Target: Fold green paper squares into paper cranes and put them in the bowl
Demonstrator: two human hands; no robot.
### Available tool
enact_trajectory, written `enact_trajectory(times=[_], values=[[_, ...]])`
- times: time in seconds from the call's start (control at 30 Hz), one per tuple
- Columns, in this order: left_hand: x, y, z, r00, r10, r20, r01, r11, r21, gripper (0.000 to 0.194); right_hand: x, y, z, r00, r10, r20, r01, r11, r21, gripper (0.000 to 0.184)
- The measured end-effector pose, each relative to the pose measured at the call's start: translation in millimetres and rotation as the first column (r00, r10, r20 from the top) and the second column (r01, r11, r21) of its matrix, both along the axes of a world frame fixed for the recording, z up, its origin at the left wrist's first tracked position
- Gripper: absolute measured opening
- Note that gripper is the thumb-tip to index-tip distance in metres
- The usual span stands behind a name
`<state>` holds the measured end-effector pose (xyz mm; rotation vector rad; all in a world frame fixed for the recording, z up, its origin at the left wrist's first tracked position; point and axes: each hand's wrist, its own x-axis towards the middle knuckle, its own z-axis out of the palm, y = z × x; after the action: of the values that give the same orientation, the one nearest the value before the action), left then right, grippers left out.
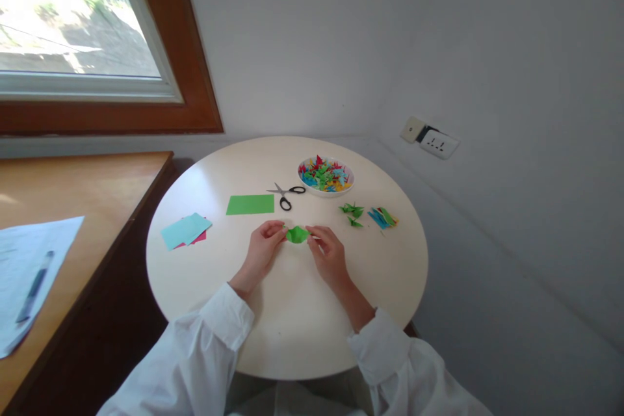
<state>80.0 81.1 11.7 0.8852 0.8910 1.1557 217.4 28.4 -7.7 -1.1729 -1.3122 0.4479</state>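
Note:
Between my two hands is a small piece of green folding paper (pixel 297 234), partly folded and bowed open in the middle. My left hand (pixel 264 246) pinches its left edge with thumb and fingers. On the other side, my right hand (pixel 328 252) grips the right edge the same way. Both hands hold it low over the round white table (pixel 287 325). Just beyond the left hand lies a flat green paper sheet (pixel 250 205). Scissors (pixel 285 194) with black handles rest behind the held paper, blades pointing left. Several folded green paper cranes (pixel 353 213) sit to the right.
A white bowl (pixel 326 192) of colourful folded paper cranes stands at the back. Paper strips (pixel 383 217) lie at the right, light blue and red paper squares (pixel 186 231) at the left. A wooden desk (pixel 112 188) with printed sheets (pixel 53 240) and a pen (pixel 36 287) adjoins on the left.

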Motion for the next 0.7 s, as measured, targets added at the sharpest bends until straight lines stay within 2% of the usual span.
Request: enact_trajectory(times=[0.13,0.37,0.5,0.7], values=[[1.9,-1.7,0.4,0.996,-0.007,-0.09,0.013,0.997,0.072,0.025,-0.3,1.9,-2.9,0.999,-0.007,-0.04,0.007,1.0,-0.016,0.026],[4.8,0.4,-9.8,0.977,-0.066,-0.205,0.108,0.973,0.203,0.017,-1.3,4.4,-7.5,0.993,0.011,-0.116,-0.02,0.997,-0.079,0.041],[5.6,0.4,-11.5,0.971,-0.093,-0.219,0.143,0.964,0.226,0.016,-3.2,3.9,-4.0,0.987,0.028,-0.156,-0.045,0.993,-0.109,0.041],[7.0,-3.3,-9.4,0.969,-0.121,-0.215,0.171,0.958,0.232,0.015,-5.1,5.1,-6.6,0.981,0.029,-0.193,-0.051,0.993,-0.111,0.053]])
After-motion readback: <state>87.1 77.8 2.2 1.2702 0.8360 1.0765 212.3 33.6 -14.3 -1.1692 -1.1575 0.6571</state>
